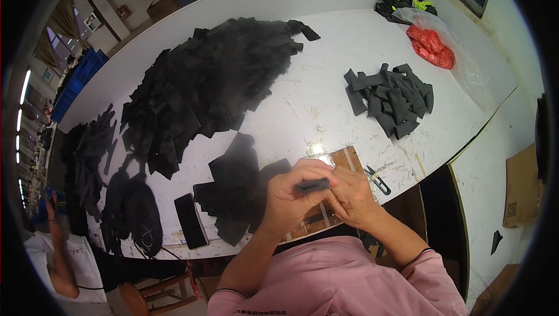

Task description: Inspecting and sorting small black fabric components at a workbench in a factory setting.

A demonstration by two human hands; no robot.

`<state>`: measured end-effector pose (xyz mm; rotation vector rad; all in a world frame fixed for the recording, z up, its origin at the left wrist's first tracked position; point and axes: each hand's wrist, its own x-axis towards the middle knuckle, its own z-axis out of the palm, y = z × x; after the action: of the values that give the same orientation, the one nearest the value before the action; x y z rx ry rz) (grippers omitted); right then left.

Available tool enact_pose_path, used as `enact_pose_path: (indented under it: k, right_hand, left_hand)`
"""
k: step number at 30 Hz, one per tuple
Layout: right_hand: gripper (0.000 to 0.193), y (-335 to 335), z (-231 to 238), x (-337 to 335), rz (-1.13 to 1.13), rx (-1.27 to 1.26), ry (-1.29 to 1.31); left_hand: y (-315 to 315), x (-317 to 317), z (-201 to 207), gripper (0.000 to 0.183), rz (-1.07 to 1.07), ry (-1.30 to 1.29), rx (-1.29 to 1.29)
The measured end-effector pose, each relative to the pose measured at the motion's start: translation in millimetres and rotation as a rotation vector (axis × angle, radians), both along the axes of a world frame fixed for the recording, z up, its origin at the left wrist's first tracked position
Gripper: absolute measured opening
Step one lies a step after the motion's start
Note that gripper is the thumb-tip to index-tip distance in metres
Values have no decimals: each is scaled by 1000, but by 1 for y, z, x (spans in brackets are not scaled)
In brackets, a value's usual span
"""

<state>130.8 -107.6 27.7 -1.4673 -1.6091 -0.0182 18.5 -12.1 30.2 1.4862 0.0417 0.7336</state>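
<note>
Both hands meet above a brown board (347,161) at the table's near edge. A small folded strip of dark fabric (312,186) sticks out of my left hand (285,199), whose fingers are closed around it. My right hand (353,198) is closed too, pressed against the left one's fingertips; its fingers hide whatever is in it. Several flat dark fabric pieces (233,185) lie just left of my left hand. Thread snips (378,180) rest to the right of my right hand.
A big heap of black fabric pieces (204,83) covers the far left; a smaller pile of grey strips (391,99) lies at right. A phone (190,221) and a black bag (140,211) sit near the front edge. Red plastic bag (430,46) at back. Another person (64,258) is at left.
</note>
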Motion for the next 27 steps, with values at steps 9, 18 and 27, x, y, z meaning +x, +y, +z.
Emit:
enact_pose_path:
  k: [9, 18, 27]
  right_hand:
    - [12, 6, -31, 0, 15, 39, 45]
    - [10, -2, -47, -1, 13, -128, 39]
    - [9, 2, -50, 4, -6, -47, 4]
  left_hand:
    - [-6, 4, -3, 10, 129, 164, 70]
    - [-5, 2, -27, 15, 207, 170, 225]
    - [-16, -7, -25, 19, 171, 124, -59]
